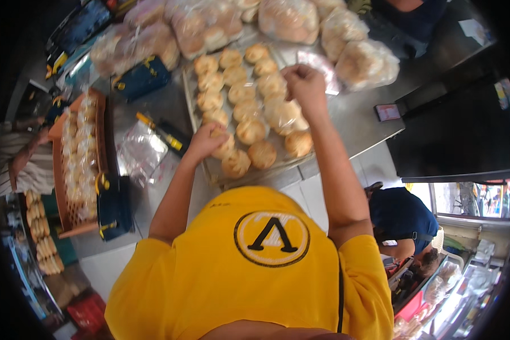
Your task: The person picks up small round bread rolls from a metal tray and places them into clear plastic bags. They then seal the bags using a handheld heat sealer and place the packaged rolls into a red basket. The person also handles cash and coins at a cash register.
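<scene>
A metal baking tray (190, 96) lies before me, filled with rows of round golden buns (250, 131). At its near left side my left hand (207, 141) is closed round a bun (223, 148). My right hand (306, 88) is raised over the tray's right side with fingers pinched together. What they hold, if anything, is hidden. Just below that hand, clear plastic (286, 116) covers some buns in the right-hand row. Another shiny patch of plastic shows over the middle buns.
Bagged bread (204, 25) is heaped behind the tray. At left stand an orange crate (102, 136) of wrapped buns, dark blue pouches (141, 76), clear plastic bags (141, 150) and a yellow-black cutter (167, 136). A small pink-and-white box (387, 112) sits at the right table edge. Other people are nearby on both sides.
</scene>
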The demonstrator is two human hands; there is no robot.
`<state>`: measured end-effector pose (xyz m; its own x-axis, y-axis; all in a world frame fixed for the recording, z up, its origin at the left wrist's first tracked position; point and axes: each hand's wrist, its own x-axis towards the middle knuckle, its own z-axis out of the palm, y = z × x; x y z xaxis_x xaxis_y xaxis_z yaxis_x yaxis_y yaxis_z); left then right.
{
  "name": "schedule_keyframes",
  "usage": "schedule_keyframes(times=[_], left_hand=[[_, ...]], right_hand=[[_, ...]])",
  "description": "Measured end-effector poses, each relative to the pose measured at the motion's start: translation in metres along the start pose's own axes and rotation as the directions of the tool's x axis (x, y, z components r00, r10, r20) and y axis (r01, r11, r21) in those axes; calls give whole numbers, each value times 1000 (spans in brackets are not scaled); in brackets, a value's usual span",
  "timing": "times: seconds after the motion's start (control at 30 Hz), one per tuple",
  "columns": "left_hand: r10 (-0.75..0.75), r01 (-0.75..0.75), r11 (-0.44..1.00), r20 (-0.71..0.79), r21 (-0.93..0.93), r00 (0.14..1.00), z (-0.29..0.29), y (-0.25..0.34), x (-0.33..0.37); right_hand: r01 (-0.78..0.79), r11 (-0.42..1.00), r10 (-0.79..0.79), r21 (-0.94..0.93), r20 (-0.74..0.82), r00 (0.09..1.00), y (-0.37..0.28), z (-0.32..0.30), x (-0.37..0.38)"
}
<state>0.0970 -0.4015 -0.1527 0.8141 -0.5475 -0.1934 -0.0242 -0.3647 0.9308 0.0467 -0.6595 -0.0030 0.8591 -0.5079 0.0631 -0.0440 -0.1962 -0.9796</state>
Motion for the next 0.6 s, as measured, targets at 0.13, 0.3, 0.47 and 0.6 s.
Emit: schedule_keyframes(times=[0.13,0.3,0.47,0.6], left_hand=[[-79,73,950,-5,-305,997,-12,25,-14],[-78,-22,615,-88,-788,993,-34,88,-10],[-33,-328,619,-441,-714,897,-5,102,12],[-17,-376,612,-487,-695,873,35,106,9]], right_hand=[[-44,995,41,94,36,999,6,8,3],[64,977,-52,-202,65,997,-5,22,-4],[295,818,-328,-494,21,944,-5,42,-20],[300,501,-420,-812,75,905,-6,64,-26]])
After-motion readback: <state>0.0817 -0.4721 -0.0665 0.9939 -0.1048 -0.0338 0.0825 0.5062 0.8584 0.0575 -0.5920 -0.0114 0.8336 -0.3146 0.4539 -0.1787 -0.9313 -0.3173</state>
